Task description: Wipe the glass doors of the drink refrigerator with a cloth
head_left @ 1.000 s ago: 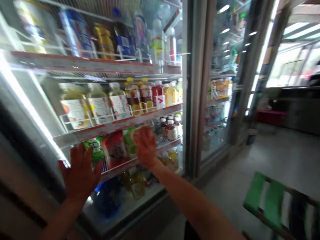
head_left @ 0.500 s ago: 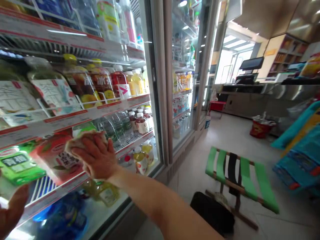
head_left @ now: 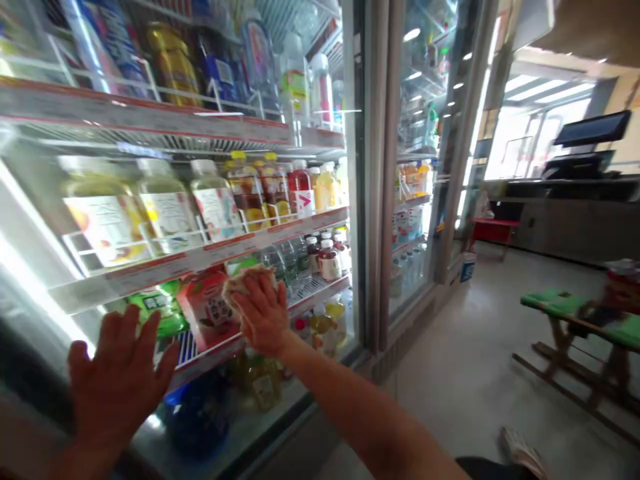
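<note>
the right hand's (head_left: 263,317) fingers lie slightly bent over a pale cloth (head_left: 231,288), holding it under them. the cloth seems pressed to the glass door (head_left: 285,400), overlapping the right edge of a red pack (head_left: 205,310) behind it. a second ago it sat clear to the right of that pack, so the rubbing seems to have reached a neighbouring stretch of glass. the left hand (head_left: 123,373), half cut off a moment ago, shows fully: fingers spread, apparently nothing held, near a green pack (head_left: 159,310); i can't tell if it touches glass. bottles (head_left: 165,210) stand on the shelf above.
</note>
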Available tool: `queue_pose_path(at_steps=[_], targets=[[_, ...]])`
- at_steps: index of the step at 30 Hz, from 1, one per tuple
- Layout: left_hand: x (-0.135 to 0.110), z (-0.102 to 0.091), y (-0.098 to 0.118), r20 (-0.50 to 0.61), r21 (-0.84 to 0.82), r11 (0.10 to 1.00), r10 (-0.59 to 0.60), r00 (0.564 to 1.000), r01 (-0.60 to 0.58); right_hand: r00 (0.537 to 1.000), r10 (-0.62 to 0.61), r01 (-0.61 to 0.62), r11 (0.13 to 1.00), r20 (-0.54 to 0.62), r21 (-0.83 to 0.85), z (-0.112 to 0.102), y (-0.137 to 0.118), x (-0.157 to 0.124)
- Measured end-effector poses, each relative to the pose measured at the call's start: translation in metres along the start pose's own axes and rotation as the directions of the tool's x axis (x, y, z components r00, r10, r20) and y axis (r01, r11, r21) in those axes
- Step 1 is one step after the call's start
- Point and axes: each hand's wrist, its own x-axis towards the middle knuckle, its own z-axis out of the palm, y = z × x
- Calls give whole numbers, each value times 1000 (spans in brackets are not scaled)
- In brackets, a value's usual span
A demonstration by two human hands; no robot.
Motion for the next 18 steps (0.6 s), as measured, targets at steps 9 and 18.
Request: queue_pose_path(at_steps=[9,18], targets=[[11,-16,19,-3,240,948,214,977,-207,952,244,-241,970,-182,41,-2,4,32],[-15,-46,9,-28,325,946,-12,1000,20,969,-246,246,962,-19,121,-12,10,-14]])
